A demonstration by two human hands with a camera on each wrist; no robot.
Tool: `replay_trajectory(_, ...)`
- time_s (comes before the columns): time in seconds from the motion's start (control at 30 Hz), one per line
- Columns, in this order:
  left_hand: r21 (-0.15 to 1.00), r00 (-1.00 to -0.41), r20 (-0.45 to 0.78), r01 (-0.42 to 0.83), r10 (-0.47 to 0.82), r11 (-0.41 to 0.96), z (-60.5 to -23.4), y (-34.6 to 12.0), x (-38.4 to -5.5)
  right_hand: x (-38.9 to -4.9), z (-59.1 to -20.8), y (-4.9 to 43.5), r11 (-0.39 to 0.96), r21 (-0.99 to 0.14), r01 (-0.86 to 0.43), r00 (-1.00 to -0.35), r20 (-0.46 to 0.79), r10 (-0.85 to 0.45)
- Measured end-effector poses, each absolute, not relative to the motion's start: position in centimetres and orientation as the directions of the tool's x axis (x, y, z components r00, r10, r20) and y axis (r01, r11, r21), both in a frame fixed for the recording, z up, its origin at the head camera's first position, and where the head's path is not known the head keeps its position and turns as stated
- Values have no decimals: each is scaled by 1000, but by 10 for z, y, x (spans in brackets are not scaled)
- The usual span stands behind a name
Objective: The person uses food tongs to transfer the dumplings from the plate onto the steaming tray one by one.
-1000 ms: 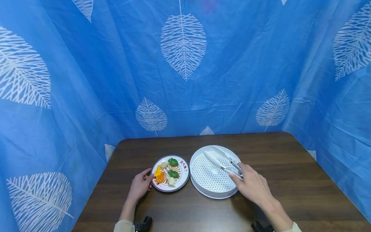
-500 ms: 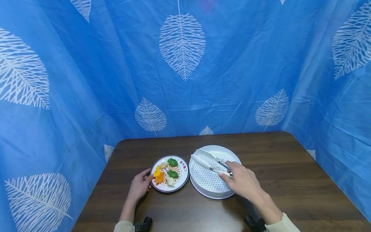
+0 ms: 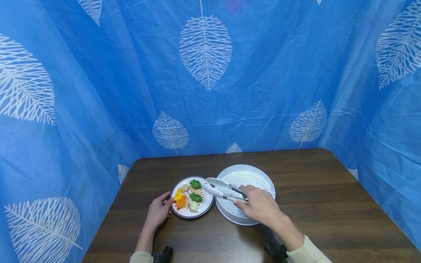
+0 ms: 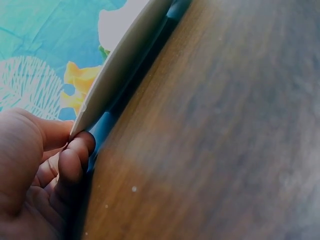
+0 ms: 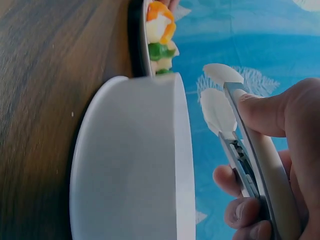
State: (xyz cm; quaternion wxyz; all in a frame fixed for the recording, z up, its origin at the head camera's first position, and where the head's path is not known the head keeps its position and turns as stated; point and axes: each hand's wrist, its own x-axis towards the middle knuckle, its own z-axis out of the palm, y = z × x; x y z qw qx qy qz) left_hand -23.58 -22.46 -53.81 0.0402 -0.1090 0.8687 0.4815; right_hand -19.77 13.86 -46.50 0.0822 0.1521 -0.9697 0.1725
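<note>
Blue curtain (image 3: 263,91) behind, tray (image 3: 245,178) beside plate (image 3: 202,210)

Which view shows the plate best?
Head: it shows the plate nearly whole from above, with coloured pieces. Left wrist shows its edge and underside, pinched by the left hand; right wrist shows a narrow edge-on strip past the white tray.

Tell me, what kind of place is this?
Probably a small indoor spot curtained off for practising table jobs, though I can't be sure. Blue cloth with white leaves hangs around a wooden table, and a round white tray with little holes sits on the table.
</note>
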Motion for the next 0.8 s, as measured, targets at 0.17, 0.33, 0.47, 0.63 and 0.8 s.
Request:
replay_trajectory(0.17,826,-971,-179,-234,-155,513,-538,-225,-236,-201,-470,126,894,-252,-370,-920,232,-315)
replay_trajectory(0.33,827,-971,-184,-237,-153,510,-538,-224,-236,-201,-473,118,894,-223,-388,-910,249,-332)
replay_trajectory(0.47,825,-973,-176,-230,-152,516,-538,-224,-237,-201,-474,113,887,-201,-415,-892,283,-353)
replay_trajectory(0.63,825,-974,-171,-225,-150,518,-539,-226,-237,-202,-472,107,883,-176,-436,-881,285,-378)
replay_trajectory(0.8,829,-974,-171,-224,-149,513,-539,-226,-236,-203,-471,101,887,-169,-430,-890,244,-385)
